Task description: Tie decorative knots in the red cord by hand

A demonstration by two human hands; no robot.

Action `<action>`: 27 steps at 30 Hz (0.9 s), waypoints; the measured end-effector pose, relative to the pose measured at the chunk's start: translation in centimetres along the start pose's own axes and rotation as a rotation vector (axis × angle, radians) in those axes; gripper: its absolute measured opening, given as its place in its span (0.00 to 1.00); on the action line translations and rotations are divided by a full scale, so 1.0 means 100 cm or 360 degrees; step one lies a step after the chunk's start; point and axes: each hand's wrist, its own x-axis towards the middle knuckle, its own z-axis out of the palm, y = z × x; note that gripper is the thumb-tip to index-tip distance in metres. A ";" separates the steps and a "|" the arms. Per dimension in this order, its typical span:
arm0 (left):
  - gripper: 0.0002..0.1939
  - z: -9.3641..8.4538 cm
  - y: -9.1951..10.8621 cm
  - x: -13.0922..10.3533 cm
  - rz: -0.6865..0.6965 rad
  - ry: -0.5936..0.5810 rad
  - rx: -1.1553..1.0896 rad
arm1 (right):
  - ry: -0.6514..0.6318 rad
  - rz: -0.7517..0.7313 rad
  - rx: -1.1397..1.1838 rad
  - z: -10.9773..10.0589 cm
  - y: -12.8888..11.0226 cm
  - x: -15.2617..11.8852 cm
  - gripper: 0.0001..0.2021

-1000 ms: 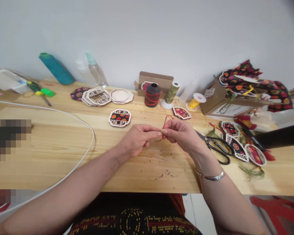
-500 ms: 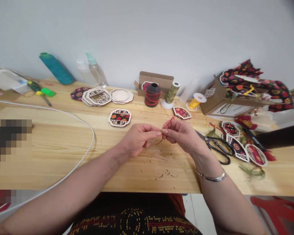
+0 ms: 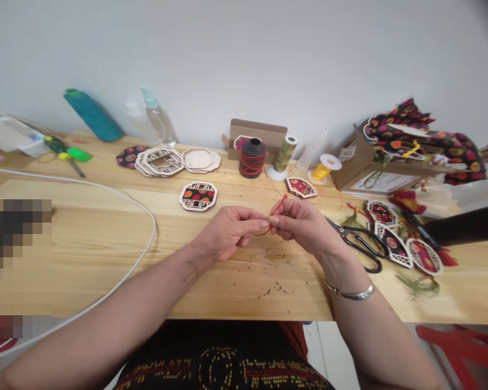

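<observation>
Both hands meet over the middle of the wooden table, thumbs and fingertips touching. My left hand pinches a red cord between thumb and forefinger. My right hand is closed on the same red cord, which sticks up above its forefinger. A short length of the cord curves below the fingertips. Beyond my left hand lies a patterned plaque with a pale lattice frame. A fan-shaped plaque rests just beyond my right hand, and black-handled scissors lie to its right.
At the back stand a red thread spool, a green spool, a yellow spool and stacked frames. A cardboard box holds patterned fabric at right. A white cable curves across the left. A black cylinder juts in.
The cord's loose end below the fingertips has shifted up and left, closer to my left fingers. Both hands keep nearly the same place and pinch.
</observation>
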 end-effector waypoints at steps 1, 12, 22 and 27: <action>0.06 0.000 0.000 0.000 -0.0004 -0.0002 0.0010 | -0.0010 0.0005 0.0000 0.000 0.000 0.000 0.14; 0.07 -0.002 -0.002 0.004 0.0087 0.0267 0.0030 | 0.0201 0.0013 -0.0472 -0.002 0.001 0.003 0.14; 0.09 -0.004 -0.004 0.008 0.0142 0.0511 -0.0022 | 0.0540 -0.0244 -0.0888 0.011 0.000 -0.001 0.10; 0.08 -0.002 -0.004 0.008 0.0135 0.0536 -0.0092 | 0.0634 -0.0728 -0.1430 0.023 0.014 -0.005 0.07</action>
